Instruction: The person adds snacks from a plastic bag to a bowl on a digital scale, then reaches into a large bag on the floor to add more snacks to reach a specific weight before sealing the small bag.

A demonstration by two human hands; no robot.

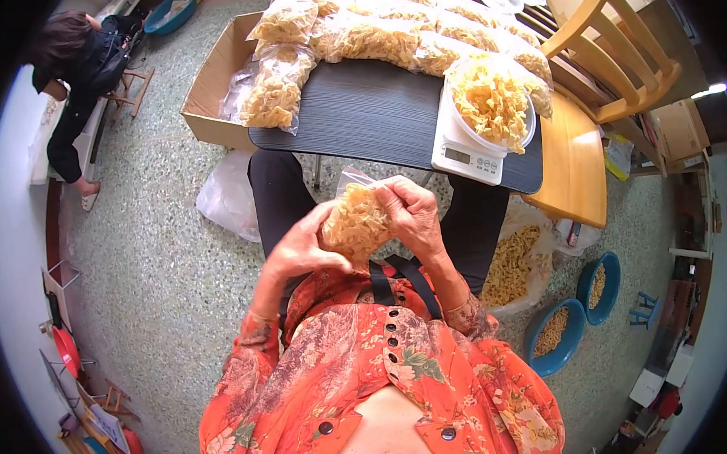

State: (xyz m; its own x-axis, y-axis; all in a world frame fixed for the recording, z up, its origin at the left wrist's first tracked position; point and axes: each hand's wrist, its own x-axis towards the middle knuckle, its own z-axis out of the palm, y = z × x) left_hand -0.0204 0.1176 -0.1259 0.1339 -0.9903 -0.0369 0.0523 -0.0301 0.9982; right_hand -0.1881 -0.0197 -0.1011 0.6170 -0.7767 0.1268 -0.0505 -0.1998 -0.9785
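Observation:
A clear zip bag of pale yellow dried pieces (357,225) is held above my lap. My left hand (303,244) wraps its left side and bottom, thumb toward the lower edge. My right hand (412,215) grips the upper right edge of the bag, fingers closed near the zip top. In front stands a dark folding table (358,105). On its right a white kitchen scale (468,159) carries a clear plastic bowl (530,132) heaped with dried pieces (492,100). The scale's digits are too small to read.
Filled bags (371,40) line the table's far edge, and another filled bag (276,89) lies at its left beside a cardboard box (211,79). At right are a wooden chair (576,165), an open sack (515,261) and blue basins (556,336). Another person (89,68) sits far left.

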